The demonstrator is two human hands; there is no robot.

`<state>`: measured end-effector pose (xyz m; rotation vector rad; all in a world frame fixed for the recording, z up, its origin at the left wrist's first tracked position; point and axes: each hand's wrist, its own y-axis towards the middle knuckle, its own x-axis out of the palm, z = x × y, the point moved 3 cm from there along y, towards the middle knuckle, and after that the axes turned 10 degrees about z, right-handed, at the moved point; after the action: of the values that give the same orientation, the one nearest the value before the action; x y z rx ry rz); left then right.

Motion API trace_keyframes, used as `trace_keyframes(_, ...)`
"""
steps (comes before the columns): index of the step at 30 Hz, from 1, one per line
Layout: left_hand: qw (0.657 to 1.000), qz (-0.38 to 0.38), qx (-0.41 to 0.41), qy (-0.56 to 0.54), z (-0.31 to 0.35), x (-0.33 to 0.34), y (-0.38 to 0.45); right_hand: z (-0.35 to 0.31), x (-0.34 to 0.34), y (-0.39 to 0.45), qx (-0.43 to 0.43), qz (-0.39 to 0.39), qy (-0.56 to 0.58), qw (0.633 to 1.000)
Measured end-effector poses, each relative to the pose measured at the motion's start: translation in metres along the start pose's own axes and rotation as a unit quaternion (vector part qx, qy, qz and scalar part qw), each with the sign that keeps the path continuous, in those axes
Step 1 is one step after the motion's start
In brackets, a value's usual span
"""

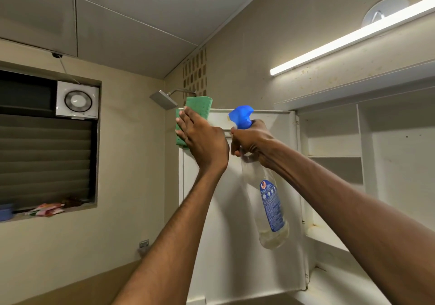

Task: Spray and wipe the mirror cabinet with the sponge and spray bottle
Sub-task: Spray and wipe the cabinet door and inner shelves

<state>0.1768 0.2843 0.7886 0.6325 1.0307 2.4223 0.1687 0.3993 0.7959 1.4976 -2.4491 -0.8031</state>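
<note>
The white cabinet door [223, 210] stands swung open, its inner side facing me, with the cabinet's bare shelves [334, 156] to its right. My left hand [200, 137] presses a green sponge [199, 108] flat against the door's top left corner, fingers straight. The sponge sticks up past the door's top edge. My right hand [250, 139] grips the neck of a clear spray bottle [268, 201] with a blue trigger head [241, 116], held tilted near the top of the door. The mirror face is hidden from me.
A square shower head [163, 99] juts from the wall just behind the sponge. A lit tube light [353, 36] runs above the cabinet. At left is a louvred window [44, 158] with an exhaust fan [77, 99] and packets on the sill [47, 209].
</note>
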Motion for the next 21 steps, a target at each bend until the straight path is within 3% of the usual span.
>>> trace_keyframes(21,0.982,-0.022,0.062,0.176,0.023,0.035,-0.001,0.032,-0.047,0.022,0.031,0.054,0.001,0.998)
